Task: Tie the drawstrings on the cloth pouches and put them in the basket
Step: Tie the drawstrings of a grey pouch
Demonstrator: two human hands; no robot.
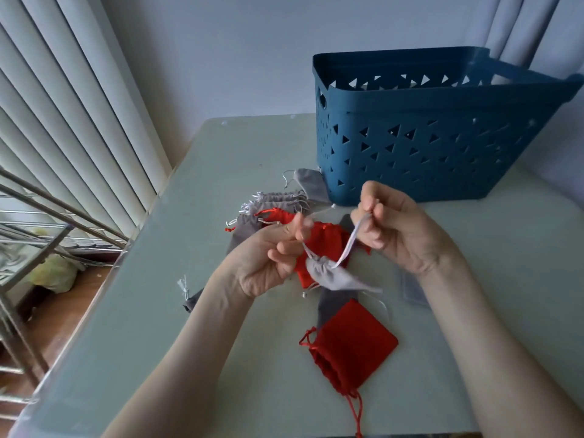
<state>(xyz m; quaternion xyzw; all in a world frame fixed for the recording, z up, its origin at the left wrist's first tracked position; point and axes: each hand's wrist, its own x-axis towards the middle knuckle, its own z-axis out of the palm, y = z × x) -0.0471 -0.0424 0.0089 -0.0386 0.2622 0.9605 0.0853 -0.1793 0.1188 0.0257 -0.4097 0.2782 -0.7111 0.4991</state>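
Observation:
A small grey pouch (pixel 335 276) hangs above the table between my hands, its mouth cinched. My left hand (pixel 268 257) pinches one white drawstring end, and my right hand (pixel 401 229) pinches the other, pulled up and outward. Beneath lies a red pouch (pixel 325 245), and another red pouch (pixel 350 343) lies nearer me with its cord loose. Several grey pouches (pixel 278 200) are piled further back. The dark blue basket (pixel 442 147) with triangular holes stands at the back right.
The pale table (pixel 189 343) has its left edge beside a metal rack (pixel 38 235) and vertical blinds (pixel 63 105). A grey pouch (pixel 191 300) lies near my left forearm. A clear plastic piece (pixel 414 289) lies by my right wrist.

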